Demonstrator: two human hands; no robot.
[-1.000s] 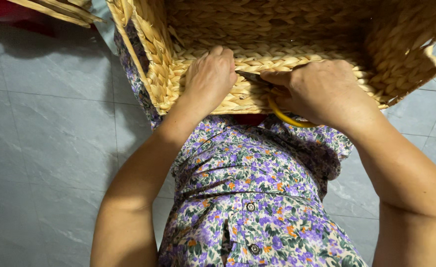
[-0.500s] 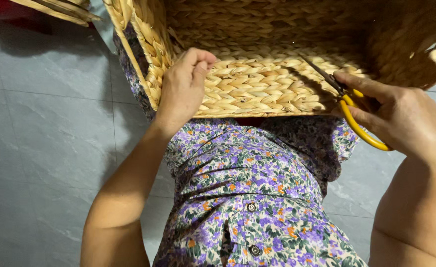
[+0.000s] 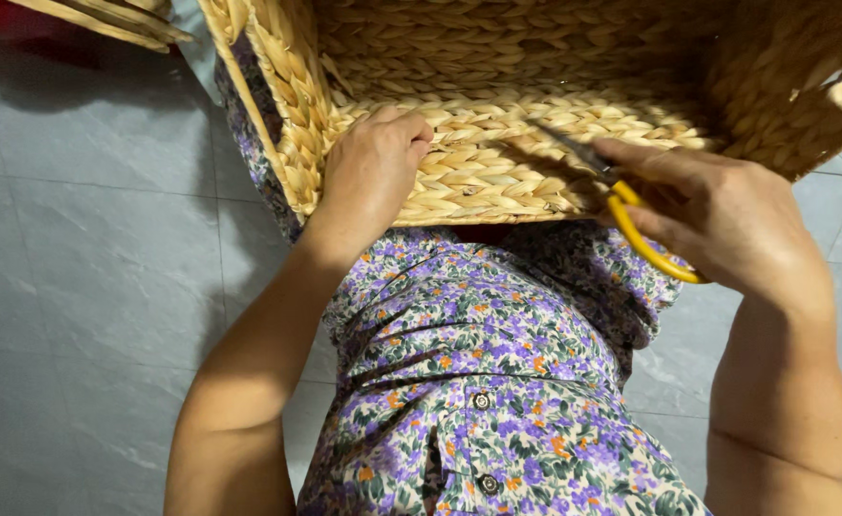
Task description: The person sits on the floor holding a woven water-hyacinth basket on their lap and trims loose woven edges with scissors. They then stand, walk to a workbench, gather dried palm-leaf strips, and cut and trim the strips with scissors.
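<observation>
left hand (image 3: 371, 177) fingers curled over woven basket (image 3: 497, 124) near rim, right hand (image 3: 726, 215) gripping yellow-handled scissors (image 3: 631, 215), bare tiled floor (image 3: 86, 287) at left

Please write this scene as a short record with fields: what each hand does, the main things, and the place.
left hand: fingers curled on the near wall of the basket, gripping the weave
right hand: holds scissors with yellow handles, blades pointing to the basket wall
basket: woven from pale braided fibre, open side toward the camera, resting against the person's lap
blades: dark; open or closed cannot be told
clothing: dress with purple and orange flowers, buttons at the front
floor: grey tiles
</observation>
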